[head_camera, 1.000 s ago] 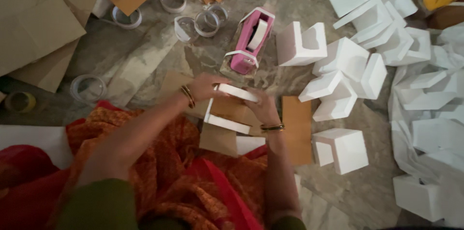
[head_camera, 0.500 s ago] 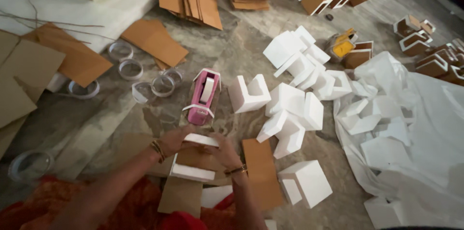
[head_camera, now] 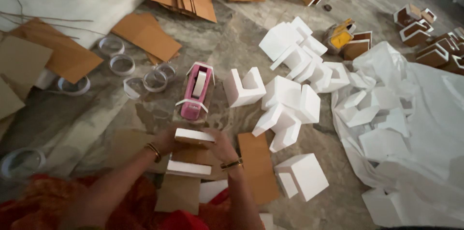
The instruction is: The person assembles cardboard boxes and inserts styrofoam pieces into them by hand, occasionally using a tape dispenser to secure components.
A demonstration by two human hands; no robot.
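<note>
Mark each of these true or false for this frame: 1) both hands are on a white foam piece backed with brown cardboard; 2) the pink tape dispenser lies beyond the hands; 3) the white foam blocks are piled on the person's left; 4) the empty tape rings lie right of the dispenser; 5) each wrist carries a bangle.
1) True. The left hand and right hand grip the white foam piece backed with brown cardboard from either side.
2) True. The pink tape dispenser lies just beyond it on the stone floor.
3) False. The white foam blocks are piled on the right.
4) False. The empty tape rings lie left of the dispenser.
5) True. A bangle shows on the left wrist, another on the right.
</note>
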